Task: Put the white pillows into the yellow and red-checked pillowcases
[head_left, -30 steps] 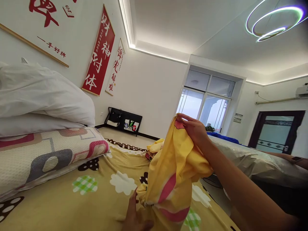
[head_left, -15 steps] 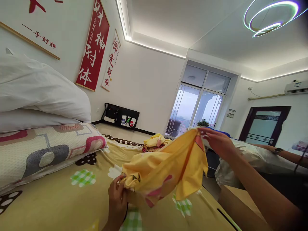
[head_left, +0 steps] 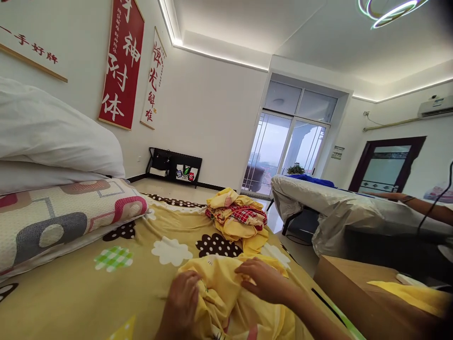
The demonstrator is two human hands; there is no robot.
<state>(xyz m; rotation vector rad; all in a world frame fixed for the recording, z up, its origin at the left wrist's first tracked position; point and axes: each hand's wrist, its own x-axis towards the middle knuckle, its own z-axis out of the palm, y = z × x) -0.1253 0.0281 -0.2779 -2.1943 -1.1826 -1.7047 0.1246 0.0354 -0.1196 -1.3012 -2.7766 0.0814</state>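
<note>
Across the foreground, we have the patterned sheet (head_left: 141,297), wide and mostly level. To the right stands a plastic-covered counter (head_left: 297,189), with another person's arm (head_left: 421,205) at its far right. On the left, a white pillow (head_left: 56,132) lies above a patterned pillow (head_left: 71,224). A cardboard box (head_left: 347,283) sits beside the sheet's right edge. Beyond our hands is a pile of clothes (head_left: 235,219), yellow and red check.

The yellow cloth (head_left: 219,278) lies bunched on the sheet, nearest to us, between both hands. Our left hand (head_left: 179,302) meets its left side; our right hand (head_left: 265,281) bends over its top. We cannot tell whether either grip is closed on a fold.

Caution: pressing down now could set creases, because the cloth is crumpled. Pushing forward could tangle it with the pile, just beyond. Gripping too deep could catch the sheet underneath and ruck it. Pulling right could drag a corner over the edge.
</note>
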